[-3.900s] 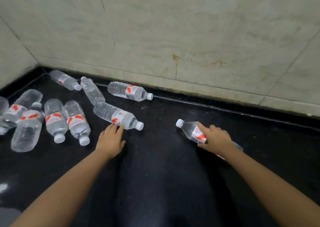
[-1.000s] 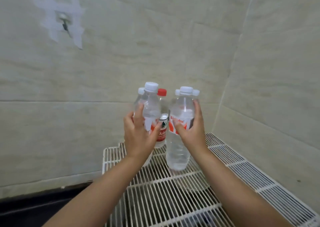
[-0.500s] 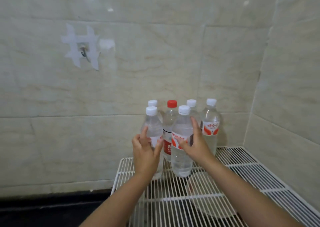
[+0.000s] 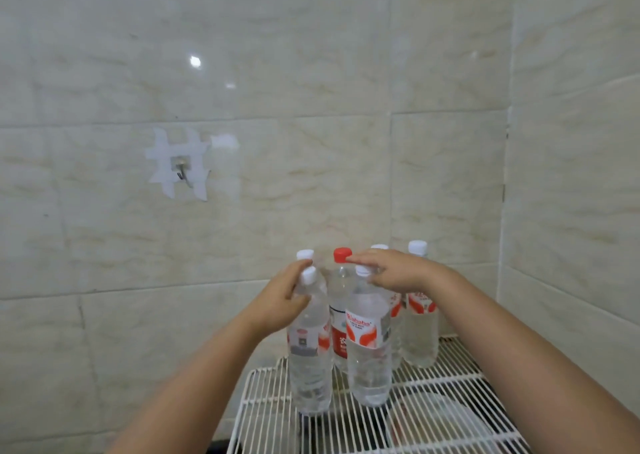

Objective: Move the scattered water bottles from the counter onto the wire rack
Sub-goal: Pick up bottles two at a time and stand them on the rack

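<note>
You are at the placing step: two water bottles stand upright on the wire rack (image 4: 433,381) in front of a back row, and you have each by its top. Your left hand (image 4: 277,301) wraps loosely round the neck and shoulder of the left front bottle (image 4: 309,360), thumb and fingers curled about it just under the white cap. Your right hand (image 4: 394,272) lies over the cap of the right front bottle (image 4: 369,356), fingers bent down round the top; whether it truly pinches the cap or only steadies it, I cannot tell for sure, though it looks like a light hold. Both bottles appear to sit with their bases on the wires, touching or nearly touching each other. Behind them stand a red-capped bottle (image 4: 341,301), and further right a white-capped bottle (image 4: 420,325), with two more caps showing behind your hands. The next move, as I judge it, calls for checking that each base rests flat across the wires and not tipped into a gap, then letting go gently, so that the front pair does not knock the back row, and turning back to the counter for more. As for writing: the right front bottle's white and red label carries red lettering that seems to begin "Wahaha", partly blurred; the red-capped bottle's red label shows a white Chinese character that I cannot read with certainty; the left front bottle's label is too blurred.
</note>
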{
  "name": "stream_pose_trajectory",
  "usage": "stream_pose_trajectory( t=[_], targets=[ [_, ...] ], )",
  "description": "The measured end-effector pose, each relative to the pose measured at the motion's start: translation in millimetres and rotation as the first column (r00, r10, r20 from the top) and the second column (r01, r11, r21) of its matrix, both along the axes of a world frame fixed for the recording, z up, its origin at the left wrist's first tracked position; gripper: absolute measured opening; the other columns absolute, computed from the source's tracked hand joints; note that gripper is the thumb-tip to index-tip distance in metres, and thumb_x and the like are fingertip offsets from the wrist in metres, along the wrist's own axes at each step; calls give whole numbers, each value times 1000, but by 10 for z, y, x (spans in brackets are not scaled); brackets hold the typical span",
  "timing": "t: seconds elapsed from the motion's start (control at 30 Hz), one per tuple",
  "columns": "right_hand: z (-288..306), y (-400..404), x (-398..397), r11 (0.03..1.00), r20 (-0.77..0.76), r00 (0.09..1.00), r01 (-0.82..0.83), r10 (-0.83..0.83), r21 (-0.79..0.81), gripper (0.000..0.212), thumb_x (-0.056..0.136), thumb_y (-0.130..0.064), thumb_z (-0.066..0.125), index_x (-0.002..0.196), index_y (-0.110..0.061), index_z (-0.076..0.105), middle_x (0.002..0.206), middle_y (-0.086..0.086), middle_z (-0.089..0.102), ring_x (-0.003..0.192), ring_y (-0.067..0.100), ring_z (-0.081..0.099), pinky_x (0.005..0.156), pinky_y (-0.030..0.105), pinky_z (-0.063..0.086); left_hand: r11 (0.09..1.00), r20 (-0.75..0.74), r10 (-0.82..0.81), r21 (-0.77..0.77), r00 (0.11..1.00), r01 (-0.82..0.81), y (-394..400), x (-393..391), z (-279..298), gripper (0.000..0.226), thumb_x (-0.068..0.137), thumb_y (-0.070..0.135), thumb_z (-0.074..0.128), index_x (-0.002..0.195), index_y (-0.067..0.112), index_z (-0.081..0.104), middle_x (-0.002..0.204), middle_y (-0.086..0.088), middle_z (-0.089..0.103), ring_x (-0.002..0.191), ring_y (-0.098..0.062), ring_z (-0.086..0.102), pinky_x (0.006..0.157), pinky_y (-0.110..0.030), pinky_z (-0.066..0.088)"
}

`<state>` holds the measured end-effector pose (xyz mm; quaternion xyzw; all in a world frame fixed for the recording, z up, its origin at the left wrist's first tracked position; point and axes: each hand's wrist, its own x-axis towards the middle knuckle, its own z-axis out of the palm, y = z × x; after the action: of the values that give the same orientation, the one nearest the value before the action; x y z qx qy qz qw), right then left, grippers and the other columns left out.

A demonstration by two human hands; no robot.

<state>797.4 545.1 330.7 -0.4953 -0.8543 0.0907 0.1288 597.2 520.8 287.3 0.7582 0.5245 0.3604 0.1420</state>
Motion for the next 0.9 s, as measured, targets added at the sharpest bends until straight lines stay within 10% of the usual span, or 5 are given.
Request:
stream_pose_trajectory(
  t=[0.27,0.4,0.57,0.9],
  targets=[
    [85,-77,-157,989,84,991,99,-109,114,41,96,-19,44,136,-12,44,141,11,48,129,26,44,105,31,34,984,23,143,107,989,-145,26,27,15,42,93,10,51,134,5,44,134,-15,53,121,-27,52,100,-29,40],
    [24,-82,-317,930,23,958,273,-287,248,38,90,-34,53,108,-1,60,113,15,64,96,28,57,64,28,40,931,73,318,165,945,-326,16,129,-28,43,88,22,60,129,8,51,126,-13,61,113,-27,57,92,-31,43],
    [-39,-100,-343,862,-57,916,394,-397,319,52,87,-49,52,107,-1,57,111,14,61,102,30,59,66,30,34,853,-19,501,184,866,-489,-14,184,67,46,80,41,67,105,7,49,104,-11,62,83,-24,52,64,-31,37],
    [-116,-119,-149,979,-90,987,144,-132,144,48,93,-22,48,139,-16,37,134,14,49,117,28,51,91,30,41,992,262,127,-37,957,-121,42,-7,46,49,87,3,58,134,6,44,137,-15,49,124,-27,49,105,-37,42]
  ],
)
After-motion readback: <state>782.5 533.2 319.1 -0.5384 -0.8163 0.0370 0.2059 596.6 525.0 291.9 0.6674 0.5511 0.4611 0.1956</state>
